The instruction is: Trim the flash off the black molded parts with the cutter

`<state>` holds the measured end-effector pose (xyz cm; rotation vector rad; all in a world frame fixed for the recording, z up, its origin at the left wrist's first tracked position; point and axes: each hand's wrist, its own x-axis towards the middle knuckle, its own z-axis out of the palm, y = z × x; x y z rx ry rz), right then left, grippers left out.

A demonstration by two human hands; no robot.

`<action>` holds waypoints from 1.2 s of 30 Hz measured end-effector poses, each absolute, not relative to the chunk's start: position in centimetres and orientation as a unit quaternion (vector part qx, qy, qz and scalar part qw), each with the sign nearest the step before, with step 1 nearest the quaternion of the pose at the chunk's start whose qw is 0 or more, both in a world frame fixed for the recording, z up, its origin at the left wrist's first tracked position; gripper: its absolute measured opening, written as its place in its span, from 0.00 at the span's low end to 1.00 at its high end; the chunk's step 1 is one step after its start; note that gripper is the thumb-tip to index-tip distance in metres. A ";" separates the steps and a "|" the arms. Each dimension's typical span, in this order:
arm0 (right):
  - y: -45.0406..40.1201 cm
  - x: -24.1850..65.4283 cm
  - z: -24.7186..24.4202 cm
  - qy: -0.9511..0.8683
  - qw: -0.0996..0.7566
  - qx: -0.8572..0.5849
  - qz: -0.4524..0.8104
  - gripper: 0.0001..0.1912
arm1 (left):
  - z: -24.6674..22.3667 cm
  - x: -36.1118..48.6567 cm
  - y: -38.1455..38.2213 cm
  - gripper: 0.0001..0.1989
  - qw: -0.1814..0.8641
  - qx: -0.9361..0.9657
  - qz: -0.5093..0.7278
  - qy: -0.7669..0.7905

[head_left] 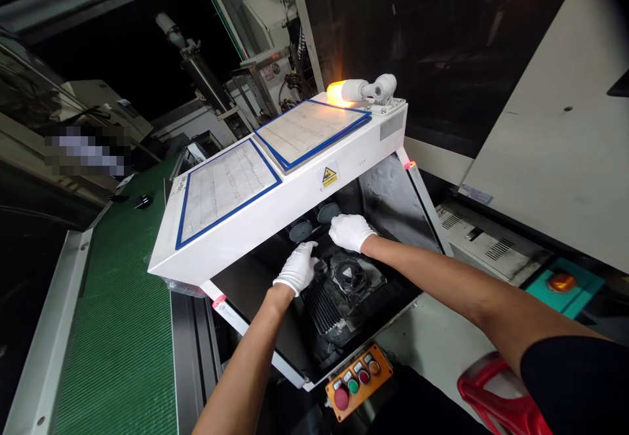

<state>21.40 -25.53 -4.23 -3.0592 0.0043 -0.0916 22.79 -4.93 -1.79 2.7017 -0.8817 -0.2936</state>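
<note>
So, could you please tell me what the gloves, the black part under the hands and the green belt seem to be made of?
The gloves on the left hand and right hand look like white knitted fabric: matte, soft folds. The black part seems moulded plastic, with ribbed fins and a dull sheen, though coated metal is possible. The green belt looks like rubbery textured material with a fine woven grid.

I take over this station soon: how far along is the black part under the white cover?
Done: black moulded part lies in the machine opening. In hand: gloved left hand and right hand rest on it, neither clearly gripping. Left: it is not yet lifted out; green conveyor holds only small pieces.
</note>
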 end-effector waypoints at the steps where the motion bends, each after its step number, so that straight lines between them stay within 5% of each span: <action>1: -25.6 21.4 -4.3 0.001 0.041 -0.999 -0.030 0.15 | -1.5 23.1 -4.9 0.22 0.142 0.935 -0.111 -0.306; 36: -25.1 21.0 -3.0 0.054 0.076 -0.995 0.024 0.21 | -1.2 20.2 -8.7 0.22 0.008 0.969 -0.088 -0.230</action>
